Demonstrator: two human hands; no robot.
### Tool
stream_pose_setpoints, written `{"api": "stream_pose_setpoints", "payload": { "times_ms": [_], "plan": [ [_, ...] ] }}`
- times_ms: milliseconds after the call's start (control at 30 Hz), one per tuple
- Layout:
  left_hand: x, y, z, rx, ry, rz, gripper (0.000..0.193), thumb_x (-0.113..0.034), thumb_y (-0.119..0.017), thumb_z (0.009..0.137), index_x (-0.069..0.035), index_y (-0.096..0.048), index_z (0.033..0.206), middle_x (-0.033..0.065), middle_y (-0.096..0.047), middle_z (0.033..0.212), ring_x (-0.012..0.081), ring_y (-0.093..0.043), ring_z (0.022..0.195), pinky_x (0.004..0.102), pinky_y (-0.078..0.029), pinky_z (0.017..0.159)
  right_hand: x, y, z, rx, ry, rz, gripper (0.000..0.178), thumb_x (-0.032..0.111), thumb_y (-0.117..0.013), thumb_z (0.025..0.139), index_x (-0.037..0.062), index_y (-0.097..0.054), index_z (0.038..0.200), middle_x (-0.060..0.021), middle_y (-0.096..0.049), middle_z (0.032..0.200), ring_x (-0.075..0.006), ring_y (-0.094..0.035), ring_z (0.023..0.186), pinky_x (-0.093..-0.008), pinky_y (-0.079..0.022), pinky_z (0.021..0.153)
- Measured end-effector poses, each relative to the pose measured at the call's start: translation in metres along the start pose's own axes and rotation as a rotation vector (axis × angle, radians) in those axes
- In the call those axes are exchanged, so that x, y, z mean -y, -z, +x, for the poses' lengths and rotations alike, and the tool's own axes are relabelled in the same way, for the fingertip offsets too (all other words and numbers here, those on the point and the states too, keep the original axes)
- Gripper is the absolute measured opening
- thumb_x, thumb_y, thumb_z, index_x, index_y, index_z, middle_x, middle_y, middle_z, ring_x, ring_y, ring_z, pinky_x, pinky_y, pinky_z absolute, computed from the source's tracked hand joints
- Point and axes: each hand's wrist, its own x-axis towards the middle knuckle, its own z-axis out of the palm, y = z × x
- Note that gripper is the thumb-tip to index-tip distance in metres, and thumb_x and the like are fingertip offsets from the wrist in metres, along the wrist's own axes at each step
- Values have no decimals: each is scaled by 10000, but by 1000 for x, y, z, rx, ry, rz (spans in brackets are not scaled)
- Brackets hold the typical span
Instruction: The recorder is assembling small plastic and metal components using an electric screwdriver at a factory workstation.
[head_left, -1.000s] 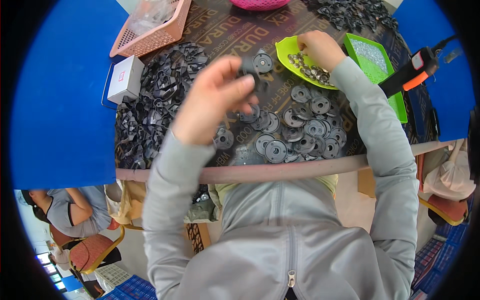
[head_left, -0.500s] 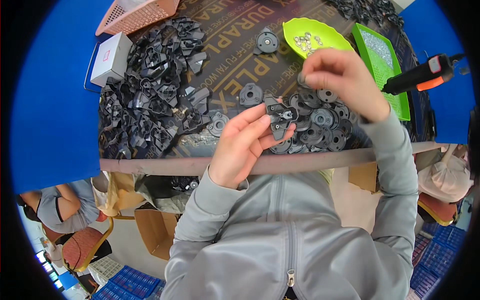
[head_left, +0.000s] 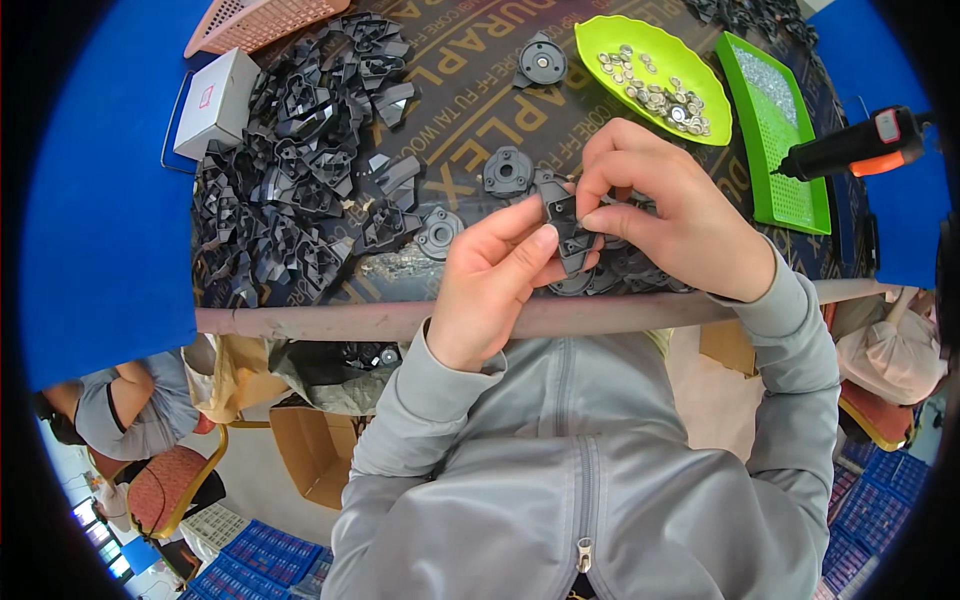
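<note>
My left hand [head_left: 492, 272] is closed around a dark grey angular plastic housing [head_left: 568, 225], holding it tilted above the table's near edge. Over the housing's right side, the thumb and fingers of my right hand [head_left: 678, 212] are pinched together. What they grip is hidden by the fingers. Beneath both hands lies a heap of dark round plastic discs [head_left: 630, 268], partly covered. A round grey flange part [head_left: 508, 172] rests just beyond the housing, and a second ring-shaped part [head_left: 438, 233] sits left of my left hand.
Black angular parts [head_left: 290, 190] are heaped at left, beside a white box [head_left: 217, 103] and pink basket [head_left: 262, 22]. A lime leaf-shaped plate [head_left: 690, 68] holds small metal pieces [head_left: 655, 98]. At right, a black-and-orange electric screwdriver [head_left: 850, 148] reaches over a green tray [head_left: 762, 185].
My right hand has come down and left from near the plate to the housing in my left hand, uncovering the plate's metal pieces. My left hand keeps its hold.
</note>
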Motion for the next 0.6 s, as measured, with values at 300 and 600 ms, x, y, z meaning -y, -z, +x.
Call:
{"api": "stream_pose_setpoints", "payload": {
  "times_ms": [300,600],
  "plan": [
    [-3,-1,-1,28,-9,-6,323,-72,-448,893,30,-442,1199,86,-571,1048,130,-587,880,242,-494,742,3,-10,-7,-220,255,-552,140,-37,-629,634,22,-603,758,-75,-517,767,-218,-538,673,-290,-444,582],
    [-7,-1,0,68,-1,-79,325,-61,-409,901,56,-416,1203,120,-554,1071,201,-579,939,320,-489,821,-2,-9,-2,-294,410,-669,148,-25,-627,637,25,-614,775,-79,-533,760,-230,-543,669,-301,-442,583]
  ]
}}
